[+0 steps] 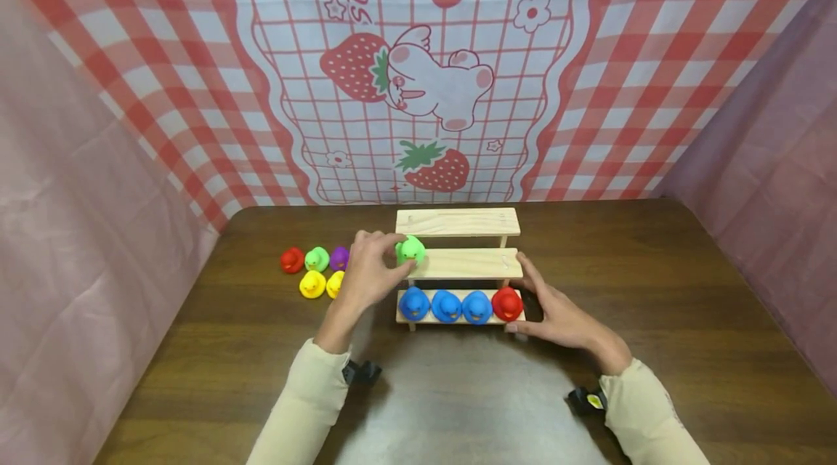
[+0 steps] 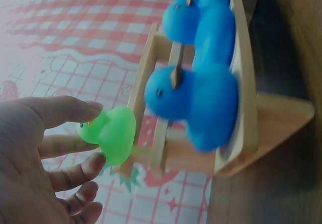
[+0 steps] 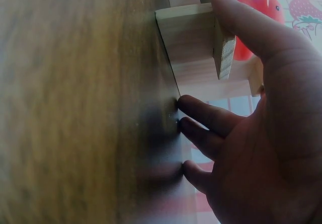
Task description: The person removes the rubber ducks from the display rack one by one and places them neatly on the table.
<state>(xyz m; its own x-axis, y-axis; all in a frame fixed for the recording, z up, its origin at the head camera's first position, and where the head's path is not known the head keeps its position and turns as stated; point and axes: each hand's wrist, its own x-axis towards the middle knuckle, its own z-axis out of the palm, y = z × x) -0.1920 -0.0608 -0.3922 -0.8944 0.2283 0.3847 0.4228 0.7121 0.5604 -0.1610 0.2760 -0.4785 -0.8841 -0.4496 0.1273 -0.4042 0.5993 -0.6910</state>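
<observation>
The left hand (image 1: 373, 265) pinches a light-green rubber duck (image 1: 410, 251) between thumb and finger, at the near end of the middle shelf of a three-tier wooden rack (image 1: 464, 264); whether the duck bears on the shelf cannot be told. The right hand (image 1: 559, 316) is spread wide at the rack's other end, thumb against the lowest shelf's front edge. Between the hands, on that shelf, sit three blue ducks (image 1: 447, 306) and, beside the right thumb, a red duck (image 1: 507, 304). Left of the left hand, more small ducks (image 1: 312, 284) rest on the dark wood-grain tabletop (image 1: 471, 378), which shines palely between the forearms. Beyond both hands hangs a red-and-white checked cloth (image 1: 559, 138) with printed strawberries; plain pinkish curtains (image 1: 85, 232) flank the tabletop.
</observation>
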